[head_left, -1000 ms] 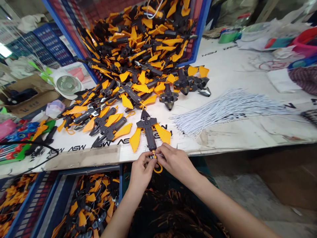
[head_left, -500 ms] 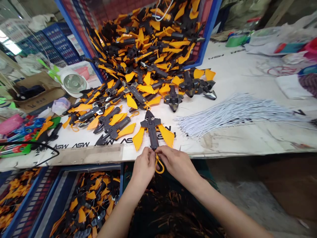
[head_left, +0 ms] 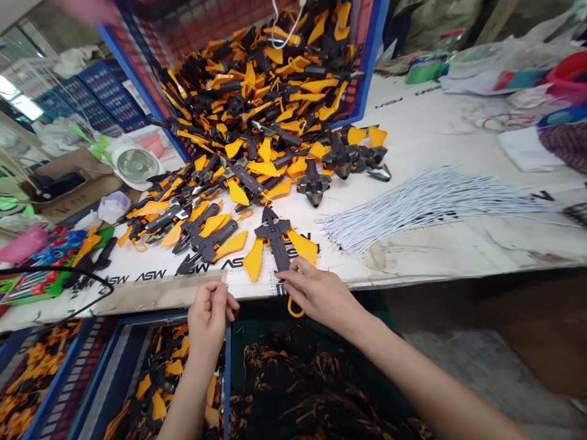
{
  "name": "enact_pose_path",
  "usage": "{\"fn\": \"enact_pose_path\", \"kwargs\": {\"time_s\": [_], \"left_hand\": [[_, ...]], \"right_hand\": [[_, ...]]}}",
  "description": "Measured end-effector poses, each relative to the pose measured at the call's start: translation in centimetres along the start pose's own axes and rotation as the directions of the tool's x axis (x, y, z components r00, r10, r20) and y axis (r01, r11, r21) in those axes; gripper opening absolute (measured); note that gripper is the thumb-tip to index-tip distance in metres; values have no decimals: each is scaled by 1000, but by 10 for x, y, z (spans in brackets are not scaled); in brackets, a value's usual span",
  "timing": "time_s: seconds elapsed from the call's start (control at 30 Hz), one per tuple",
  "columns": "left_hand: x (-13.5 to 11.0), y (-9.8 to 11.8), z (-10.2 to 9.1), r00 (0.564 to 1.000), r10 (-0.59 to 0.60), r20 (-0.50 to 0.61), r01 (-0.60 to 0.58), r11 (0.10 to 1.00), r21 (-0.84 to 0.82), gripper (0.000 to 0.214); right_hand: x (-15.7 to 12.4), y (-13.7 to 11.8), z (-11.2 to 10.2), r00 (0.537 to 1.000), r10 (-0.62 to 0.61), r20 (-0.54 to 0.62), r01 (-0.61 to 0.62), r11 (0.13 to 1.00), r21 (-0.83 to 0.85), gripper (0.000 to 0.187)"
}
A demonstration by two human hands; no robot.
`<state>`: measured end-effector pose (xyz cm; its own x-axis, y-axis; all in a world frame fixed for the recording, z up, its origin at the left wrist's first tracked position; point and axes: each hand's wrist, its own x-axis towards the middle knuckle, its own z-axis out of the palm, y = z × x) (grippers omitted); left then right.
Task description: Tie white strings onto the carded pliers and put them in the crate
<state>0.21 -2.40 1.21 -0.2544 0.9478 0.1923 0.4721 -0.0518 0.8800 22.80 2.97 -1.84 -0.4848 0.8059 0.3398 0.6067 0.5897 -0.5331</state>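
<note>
A black and orange winged toy (head_left: 276, 242) lies at the table's front edge, its orange loop (head_left: 293, 308) hanging over the edge. My right hand (head_left: 316, 294) pinches the toy's tail end by the loop. My left hand (head_left: 210, 316) is off to the left with its fingers pinched together, and a thin white string seems to run from it toward the toy. A bundle of white strings (head_left: 426, 205) lies to the right of the toy.
A big heap of the same toys (head_left: 257, 110) spills from a tilted blue crate (head_left: 367, 67) onto the white table (head_left: 440, 250). Below the table edge, blue crates (head_left: 114, 366) hold more toys. A small fan (head_left: 136, 164), a cardboard box (head_left: 64, 183) and clutter lie left.
My left hand has pulled away from the toy's tail to the left, fingers still pinched. My right hand stays at the tail.
</note>
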Motion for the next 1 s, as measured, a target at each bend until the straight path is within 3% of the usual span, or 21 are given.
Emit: {"fn": "enact_pose_path", "kwargs": {"time_s": [0.1,0.2,0.3,0.4,0.5,0.67,0.8,1.0], "left_hand": [[-5,2,-9,1000,22,2,-22,999,34,23],[-9,5,-5,999,41,-12,-41,998,47,23],[-9,4,0,998,55,8,-55,998,33,23],[-4,-3,0,997,50,61,-52,998,39,23],[5,-16,0,997,57,56,-62,992,105,24],[20,-42,8,962,271,19,-257,885,389,18],[23,-52,18,945,322,50,-300,798,523,15],[24,-57,23,941,329,75,-315,778,543,14]], "right_hand": [[8,-15,0,999,-30,-42,37,984,172,27],[20,-36,5,996,-49,-74,76,909,409,24],[31,-48,10,994,-87,-60,106,866,489,12],[41,-43,7,987,-160,-16,154,910,385,12],[53,-28,-3,969,-226,96,211,967,144,14],[71,-18,-9,952,-176,252,242,934,-261,14],[73,-20,1,941,-186,282,279,899,-338,13],[71,-17,4,929,-222,296,318,890,-328,8]]}}
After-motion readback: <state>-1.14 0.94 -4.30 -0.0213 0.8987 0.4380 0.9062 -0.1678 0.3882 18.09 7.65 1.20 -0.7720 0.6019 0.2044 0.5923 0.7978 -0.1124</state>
